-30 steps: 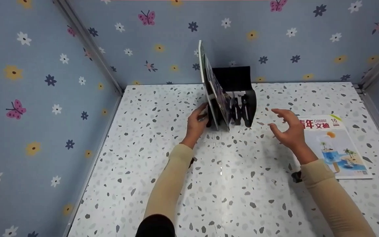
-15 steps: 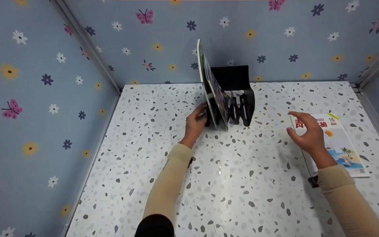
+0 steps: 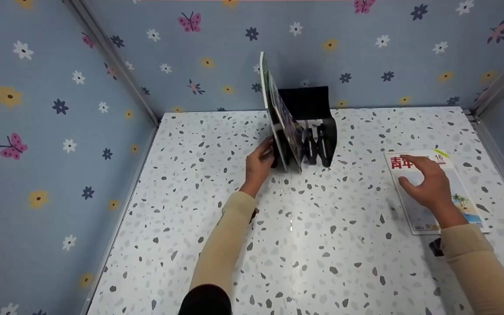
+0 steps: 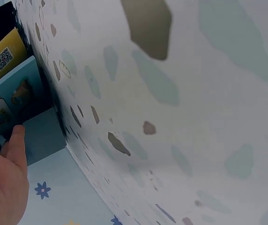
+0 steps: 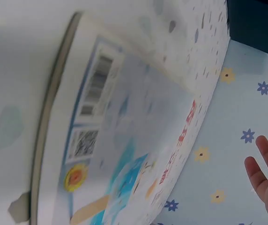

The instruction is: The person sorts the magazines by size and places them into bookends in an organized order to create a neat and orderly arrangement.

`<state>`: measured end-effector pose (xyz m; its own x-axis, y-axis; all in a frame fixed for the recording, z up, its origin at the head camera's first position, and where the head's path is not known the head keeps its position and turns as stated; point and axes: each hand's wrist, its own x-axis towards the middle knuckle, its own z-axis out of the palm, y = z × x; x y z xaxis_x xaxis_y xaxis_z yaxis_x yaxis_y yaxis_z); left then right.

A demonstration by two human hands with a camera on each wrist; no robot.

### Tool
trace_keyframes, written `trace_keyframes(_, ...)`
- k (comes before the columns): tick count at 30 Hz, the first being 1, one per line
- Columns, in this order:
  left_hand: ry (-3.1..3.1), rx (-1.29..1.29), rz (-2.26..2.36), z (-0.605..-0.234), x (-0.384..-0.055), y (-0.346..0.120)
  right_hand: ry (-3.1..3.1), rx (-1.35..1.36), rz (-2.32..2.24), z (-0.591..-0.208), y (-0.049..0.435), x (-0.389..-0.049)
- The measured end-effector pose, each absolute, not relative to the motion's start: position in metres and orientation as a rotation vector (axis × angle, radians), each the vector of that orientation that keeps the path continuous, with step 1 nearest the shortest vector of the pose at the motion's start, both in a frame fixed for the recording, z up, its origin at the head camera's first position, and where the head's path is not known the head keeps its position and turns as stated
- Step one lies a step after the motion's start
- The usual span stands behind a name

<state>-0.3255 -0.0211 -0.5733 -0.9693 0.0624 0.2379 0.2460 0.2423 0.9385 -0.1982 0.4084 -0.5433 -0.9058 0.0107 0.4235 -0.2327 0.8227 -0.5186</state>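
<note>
In the head view, a black bookstand (image 3: 304,103) stands against the back wall, with upright books (image 3: 285,120) leaning in its left part. My left hand (image 3: 258,164) touches the stand's left side, its fingers against the outer face. The left wrist view shows an extended finger (image 4: 18,145) in front of a book with a blue cover (image 4: 24,86); a yellow one (image 4: 3,56) is beyond it. Over a magazine (image 3: 427,197) lying flat at the right, my right hand (image 3: 431,181) hovers with thumb and fingers spread, holding nothing. The magazine's spine edge and barcode (image 5: 99,77) appear in the right wrist view.
The speckled white table (image 3: 322,245) meets a blue flowered wall (image 3: 217,52) at the back and another panel (image 3: 37,153) on the left. Black folding dividers (image 3: 315,146) fill the right part of the stand.
My right hand has moved right, from the magazine's left edge to above its cover. The left hand stays at the stand, and the books keep their lean.
</note>
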Motion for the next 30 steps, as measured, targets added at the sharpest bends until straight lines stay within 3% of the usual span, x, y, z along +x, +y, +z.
trace_keyframes(30, -2.364, -0.275, -1.777, -0.579, -0.326, -0.023, -3.152, 0.153, 0.477, -0.562, 0.435, -0.195)
